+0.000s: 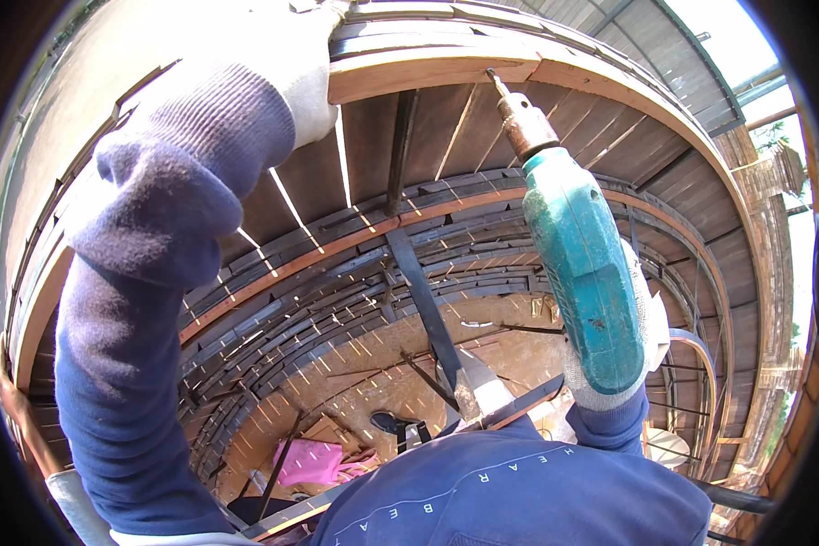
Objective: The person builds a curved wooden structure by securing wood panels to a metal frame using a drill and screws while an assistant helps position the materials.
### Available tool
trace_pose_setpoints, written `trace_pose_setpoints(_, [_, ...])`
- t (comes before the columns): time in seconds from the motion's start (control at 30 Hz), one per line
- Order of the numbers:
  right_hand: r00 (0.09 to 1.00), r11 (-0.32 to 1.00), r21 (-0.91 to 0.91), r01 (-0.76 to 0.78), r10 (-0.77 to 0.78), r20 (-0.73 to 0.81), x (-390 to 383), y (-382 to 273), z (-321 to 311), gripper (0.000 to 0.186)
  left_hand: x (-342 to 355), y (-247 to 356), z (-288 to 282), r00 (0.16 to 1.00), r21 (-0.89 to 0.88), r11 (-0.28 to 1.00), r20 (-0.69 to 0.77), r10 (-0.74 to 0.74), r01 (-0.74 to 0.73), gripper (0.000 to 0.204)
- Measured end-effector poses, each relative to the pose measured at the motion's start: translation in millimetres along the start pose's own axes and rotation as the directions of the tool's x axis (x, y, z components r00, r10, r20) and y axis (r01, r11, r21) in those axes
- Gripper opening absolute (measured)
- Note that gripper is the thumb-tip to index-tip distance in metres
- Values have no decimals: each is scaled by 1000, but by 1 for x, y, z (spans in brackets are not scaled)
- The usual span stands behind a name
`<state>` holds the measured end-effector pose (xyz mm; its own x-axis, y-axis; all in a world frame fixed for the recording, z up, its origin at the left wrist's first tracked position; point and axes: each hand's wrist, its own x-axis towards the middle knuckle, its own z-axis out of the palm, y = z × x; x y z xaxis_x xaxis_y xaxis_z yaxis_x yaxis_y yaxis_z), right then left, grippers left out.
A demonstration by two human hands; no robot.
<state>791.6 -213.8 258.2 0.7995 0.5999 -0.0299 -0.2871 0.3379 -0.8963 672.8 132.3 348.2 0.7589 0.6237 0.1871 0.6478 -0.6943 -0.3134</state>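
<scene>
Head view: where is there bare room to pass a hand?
Seemingly free: the wooden strip between the left hand and the drill, and the gap below it, between left sleeve and drill. Crowded: metal bars meet near the shirt.

Below me, toward the lower centre of the frame, I see sun-streaked brown ground (287, 400); on it, lower left of centre, lies a bright pink sheet (308, 462).

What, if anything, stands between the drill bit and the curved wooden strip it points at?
Nothing visible: the drill bit overlaps the wooden strip in this view, though contact is unclear. The right hand holds the drill; the left hand is off to the left, clear of the bit.
</scene>
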Motion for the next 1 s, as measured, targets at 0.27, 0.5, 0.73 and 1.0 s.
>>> trace_pose_setpoints(0.27, [1000,1000,-1,3,-3,-3,2,-3,3,47,2,1,0,1000,0,1000,-10,7,-7,80])
trace_pose_setpoints(0.5, [1000,1000,-1,-5,5,0,4,0,3,47,-1,0,3,1000,4,1000,-13,3,-3,80])
trace_pose_setpoints(0.73, [1000,1000,3,-5,5,-13,5,2,1,48,0,0,4,1000,7,1000,-19,-9,9,80])
trace_pose_setpoints(1.0, [1000,1000,-5,-4,4,-15,6,2,4,49,3,0,8,998,10,1000,-57,-20,21,80])
